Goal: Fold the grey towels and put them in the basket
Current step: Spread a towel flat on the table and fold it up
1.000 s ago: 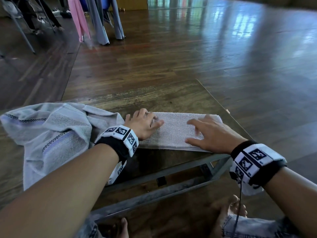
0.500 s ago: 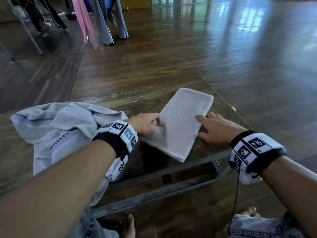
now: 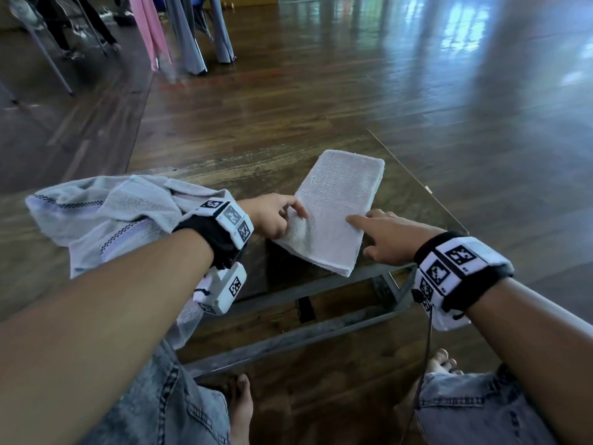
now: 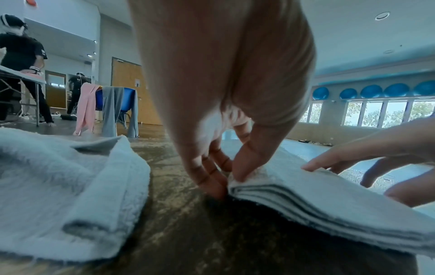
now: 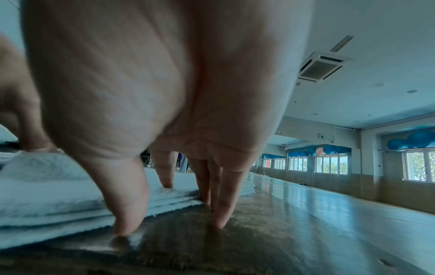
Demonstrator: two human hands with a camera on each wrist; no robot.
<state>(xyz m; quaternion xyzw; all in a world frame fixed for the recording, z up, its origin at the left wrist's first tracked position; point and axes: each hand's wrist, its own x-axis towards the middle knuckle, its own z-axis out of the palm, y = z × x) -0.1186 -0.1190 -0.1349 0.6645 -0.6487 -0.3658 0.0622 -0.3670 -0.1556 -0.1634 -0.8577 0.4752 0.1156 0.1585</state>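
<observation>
Folded towel (image 3: 333,213) between hands, left hand (image 3: 272,215) pinching its corner

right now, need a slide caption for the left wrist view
Left hand pinches the near corner of the folded grey towel on the table, right hand resting its fingertips on top.

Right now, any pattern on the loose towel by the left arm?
Yes: the loose towel is pale grey with dark checked stripes, clearest in the head view.

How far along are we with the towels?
One folded towel lies on the table; the left hand pinches its edge and the right hand steadies the other side. The unfolded towel waits beside it. No basket is visible; nothing is stowed.
</observation>
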